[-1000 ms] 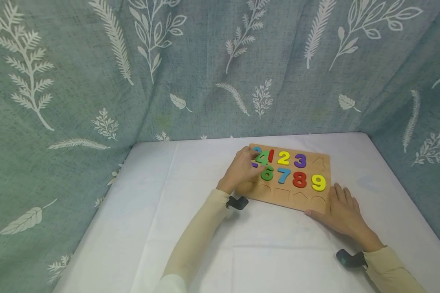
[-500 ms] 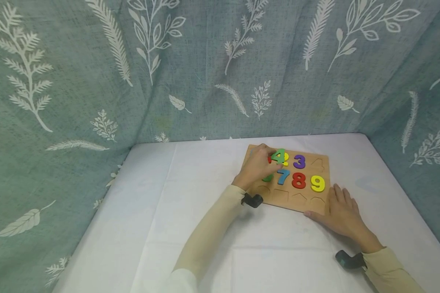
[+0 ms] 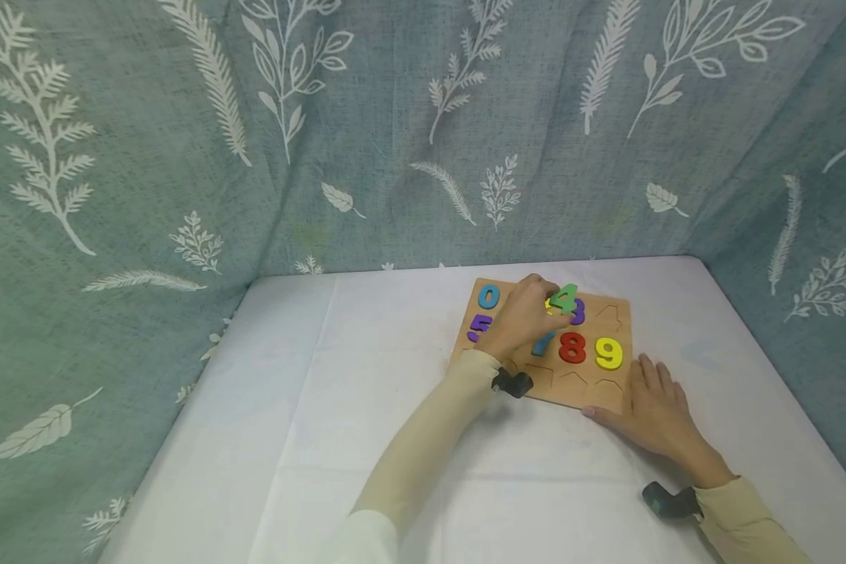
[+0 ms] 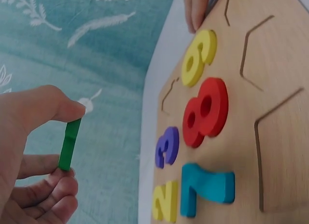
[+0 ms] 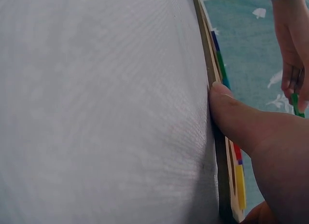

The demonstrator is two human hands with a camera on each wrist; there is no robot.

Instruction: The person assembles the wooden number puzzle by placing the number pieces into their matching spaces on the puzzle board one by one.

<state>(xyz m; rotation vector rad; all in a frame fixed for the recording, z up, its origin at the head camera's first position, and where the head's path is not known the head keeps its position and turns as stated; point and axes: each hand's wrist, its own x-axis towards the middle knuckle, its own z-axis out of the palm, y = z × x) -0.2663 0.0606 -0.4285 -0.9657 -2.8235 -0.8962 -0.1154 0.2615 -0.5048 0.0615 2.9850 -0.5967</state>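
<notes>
My left hand point(image 3: 525, 317) pinches a green number 4 piece point(image 3: 564, 298) between thumb and fingers, held up above the wooden number board point(image 3: 522, 387). In the left wrist view the green 4 point(image 4: 70, 143) shows edge-on, apart from the board. Beneath it in the head view lies the purple 3 point(image 3: 578, 312), partly covered. At the board's top right is a bare 4-shaped outline point(image 3: 609, 316). My right hand point(image 3: 659, 407) rests at the board's right lower corner, fingers straight along the side; in the right wrist view its thumb point(image 5: 227, 105) touches the board's edge.
On the board sit a blue 0 point(image 3: 489, 296), purple 5 point(image 3: 479, 327), red 8 point(image 3: 573, 348), yellow 9 point(image 3: 609, 354) and blue 7 point(image 4: 205, 188). Shape outlines run along its near row. A white cloth point(image 3: 324, 407) covers the table, with a patterned curtain point(image 3: 388, 141) behind.
My left hand has carried the green 4 rightward over the board, from near the 1 past the 2 to above the 3. The 0 and 5 have come into view. My right hand stays put.
</notes>
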